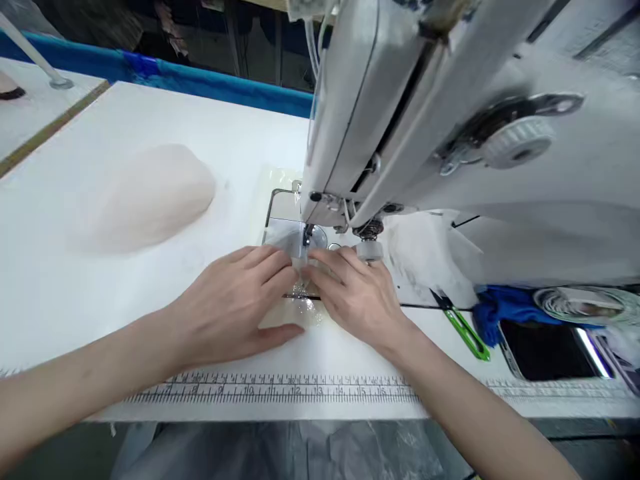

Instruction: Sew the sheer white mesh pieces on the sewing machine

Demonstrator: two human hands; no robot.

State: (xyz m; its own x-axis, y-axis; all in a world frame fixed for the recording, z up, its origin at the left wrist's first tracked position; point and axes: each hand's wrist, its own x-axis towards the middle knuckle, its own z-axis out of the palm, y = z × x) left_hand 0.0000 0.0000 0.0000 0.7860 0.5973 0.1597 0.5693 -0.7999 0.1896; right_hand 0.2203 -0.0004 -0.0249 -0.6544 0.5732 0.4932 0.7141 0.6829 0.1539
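A strip of sheer white fabric (284, 241) lies under the presser foot (307, 235) of a sewing machine (350, 120). From the left, my left hand (240, 300) has its fingers curled onto the fabric close to the foot, its thumb held apart on the table. My right hand (350, 293) reaches in from the other side, fingertips bent together at the fabric just in front of the needle area. The fingertips of both hands nearly meet, and part of the fabric is hidden under them.
A pale beige moulded cup (160, 193) lies on the white table at left. To the right are white sheer material (430, 253), green thread snips (465, 327), a blue cloth (495, 313) and a phone (553, 350). A printed ruler (295, 389) runs along the front edge.
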